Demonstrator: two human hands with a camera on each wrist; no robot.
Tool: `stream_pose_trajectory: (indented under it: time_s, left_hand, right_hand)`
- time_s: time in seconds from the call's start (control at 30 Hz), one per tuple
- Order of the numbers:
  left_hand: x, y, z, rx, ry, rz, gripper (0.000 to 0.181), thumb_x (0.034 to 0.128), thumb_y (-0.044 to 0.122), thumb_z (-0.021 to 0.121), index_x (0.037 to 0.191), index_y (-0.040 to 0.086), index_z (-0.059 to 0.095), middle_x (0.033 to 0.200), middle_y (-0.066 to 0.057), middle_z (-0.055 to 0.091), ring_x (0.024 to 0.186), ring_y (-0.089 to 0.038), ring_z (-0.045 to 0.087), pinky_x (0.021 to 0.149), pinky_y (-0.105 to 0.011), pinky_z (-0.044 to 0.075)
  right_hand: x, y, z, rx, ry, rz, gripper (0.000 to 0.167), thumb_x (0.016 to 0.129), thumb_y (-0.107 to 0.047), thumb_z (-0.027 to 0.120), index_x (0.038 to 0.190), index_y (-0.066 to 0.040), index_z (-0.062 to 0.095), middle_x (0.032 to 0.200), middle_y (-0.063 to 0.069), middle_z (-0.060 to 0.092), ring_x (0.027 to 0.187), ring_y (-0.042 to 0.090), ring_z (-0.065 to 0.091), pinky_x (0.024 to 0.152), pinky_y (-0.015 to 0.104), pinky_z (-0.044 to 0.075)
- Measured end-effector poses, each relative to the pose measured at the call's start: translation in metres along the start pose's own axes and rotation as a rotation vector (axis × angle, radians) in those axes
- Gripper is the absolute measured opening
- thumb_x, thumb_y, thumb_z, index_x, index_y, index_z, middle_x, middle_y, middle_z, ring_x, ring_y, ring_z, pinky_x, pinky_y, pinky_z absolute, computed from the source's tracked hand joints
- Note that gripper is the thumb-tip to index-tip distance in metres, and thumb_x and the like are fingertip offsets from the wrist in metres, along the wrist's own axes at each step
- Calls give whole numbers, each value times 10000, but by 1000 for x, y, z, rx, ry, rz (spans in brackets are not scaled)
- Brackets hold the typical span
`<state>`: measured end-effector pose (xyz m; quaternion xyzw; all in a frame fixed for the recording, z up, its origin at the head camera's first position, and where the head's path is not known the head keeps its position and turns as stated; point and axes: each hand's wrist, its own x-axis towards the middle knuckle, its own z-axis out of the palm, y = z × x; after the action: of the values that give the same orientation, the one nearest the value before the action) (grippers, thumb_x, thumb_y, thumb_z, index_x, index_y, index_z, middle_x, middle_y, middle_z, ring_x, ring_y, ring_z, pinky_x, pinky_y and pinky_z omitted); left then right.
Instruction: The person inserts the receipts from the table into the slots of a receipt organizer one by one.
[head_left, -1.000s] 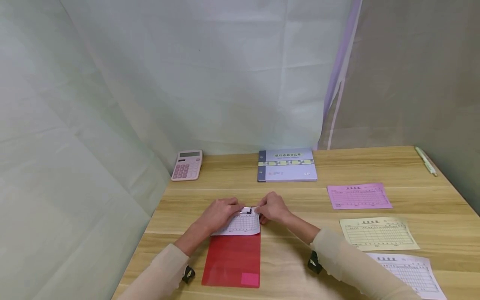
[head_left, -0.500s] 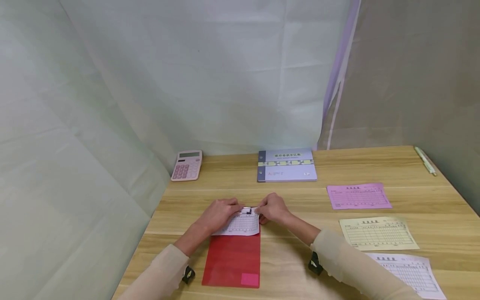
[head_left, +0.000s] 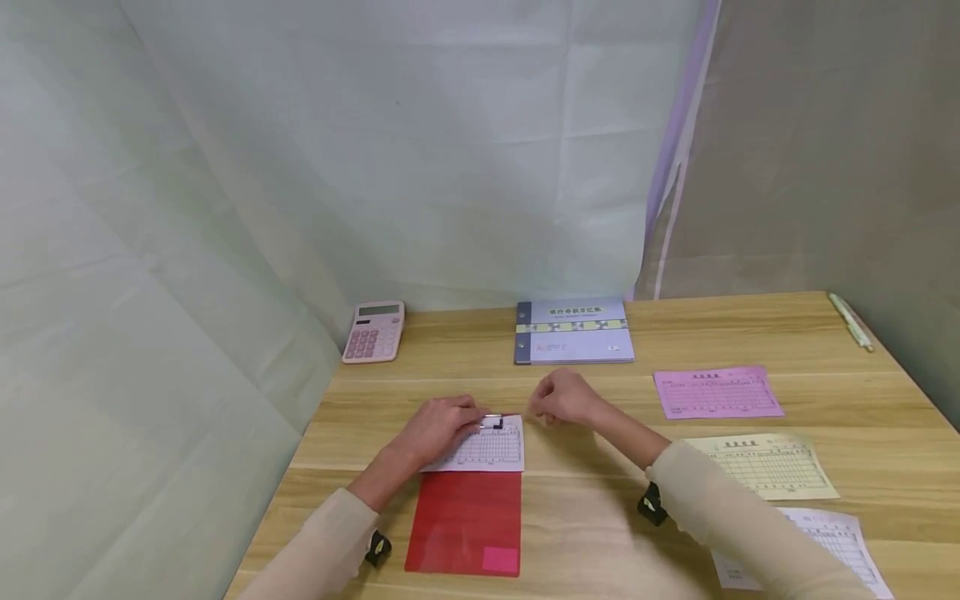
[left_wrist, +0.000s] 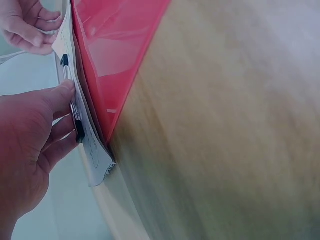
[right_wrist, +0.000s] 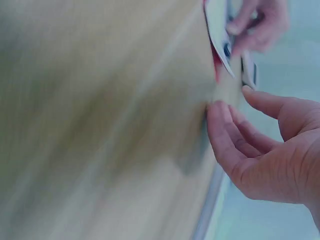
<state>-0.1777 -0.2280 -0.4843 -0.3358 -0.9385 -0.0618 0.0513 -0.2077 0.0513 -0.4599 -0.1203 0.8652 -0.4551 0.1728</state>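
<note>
In the head view a red plastic clipboard (head_left: 465,521) lies on the table, a white printed form (head_left: 491,452) across its top end. My left hand (head_left: 442,429) rests over the form's left part and pinches the clip (head_left: 491,422). The left wrist view has the thumb on the clip's metal bar between its black ends (left_wrist: 79,131), with curled fingers behind. To the right of the form, just off its corner, is my right hand (head_left: 566,396). Its fingers (right_wrist: 225,127) are loosely bent and hold nothing.
Pink (head_left: 718,392), yellow (head_left: 765,467) and white forms (head_left: 840,546) lie at right, the white one partly under the right sleeve. A calculator (head_left: 375,332) and a blue account book (head_left: 574,331) sit at the back. A pen (head_left: 851,322) lies at the far right.
My right hand has let go of the form's upper right corner and moved right and slightly back. The form's right edge has shifted slightly rightward. My left hand has stayed on the clip.
</note>
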Motion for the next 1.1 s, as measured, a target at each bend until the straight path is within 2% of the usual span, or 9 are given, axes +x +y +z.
stream_pose_trajectory:
  time_s: [0.13, 0.27, 0.4, 0.5, 0.73, 0.93, 1.0, 1.1]
  left_hand:
    - [0, -1, 0, -17, -14, -25, 306, 999, 249, 773, 1300, 197, 787, 1103, 58, 726, 918, -76, 658, 842, -277, 580]
    - [-1, -4, -1, -44, -15, -35, 299, 1001, 259, 771, 1295, 201, 788, 1091, 68, 724, 922, -75, 652, 836, -298, 573]
    - [-1, -6, -2, -78, -1, -49, 288, 989, 253, 785, 1272, 198, 798, 1082, 56, 732, 951, -107, 681, 851, -358, 578]
    - [-1, -7, -1, -104, -5, -76, 291, 981, 257, 795, 1268, 210, 801, 1095, 51, 741, 973, -123, 691, 869, -379, 577]
    - [2, -8, 1, -164, -20, -123, 301, 966, 262, 812, 1266, 234, 805, 1104, 73, 739, 959, -107, 657, 874, -371, 555]
    - [2, -13, 4, -248, -6, -139, 305, 948, 243, 830, 1253, 241, 810, 1063, 104, 733, 933, -76, 641, 853, -351, 546]
    - [2, -15, 6, -269, -5, -141, 307, 948, 239, 830, 1254, 244, 809, 1049, 117, 727, 923, -67, 633, 840, -339, 539]
    - [2, -17, 6, -298, -4, -144, 304, 947, 234, 831, 1251, 245, 810, 1041, 126, 722, 921, -62, 629, 837, -334, 532]
  right_hand:
    - [-1, 9, -36, -65, 57, -72, 262, 980, -165, 768, 1162, 22, 763, 1071, 124, 765, 986, 273, 707, 844, 383, 575]
    - [-8, 23, -76, -17, 111, -134, 439, 991, -183, 758, 1321, 94, 674, 1251, 242, 721, 1151, 403, 692, 933, 468, 580]
    - [-20, 43, -113, -5, 159, -146, 518, 1006, -213, 746, 1414, 76, 613, 1414, 273, 627, 1274, 457, 614, 1000, 544, 543]
    - [-33, 60, -140, -40, 171, -140, 576, 1030, -254, 722, 1477, 67, 553, 1490, 289, 557, 1339, 494, 543, 1060, 609, 483]
    - [-66, 104, -199, -171, 222, -96, 671, 1042, -324, 705, 1519, 88, 475, 1522, 352, 475, 1343, 555, 477, 1063, 687, 413]
    - [-92, 135, -230, -207, 240, -18, 703, 1036, -359, 708, 1521, 89, 467, 1524, 365, 456, 1329, 561, 464, 1019, 701, 425]
    - [-97, 145, -236, -235, 238, 7, 690, 1041, -353, 702, 1512, 97, 474, 1511, 373, 464, 1315, 562, 478, 1005, 680, 447]
    - [-103, 159, -243, -258, 238, 36, 652, 1045, -326, 703, 1481, 115, 502, 1465, 382, 501, 1265, 546, 528, 945, 575, 515]
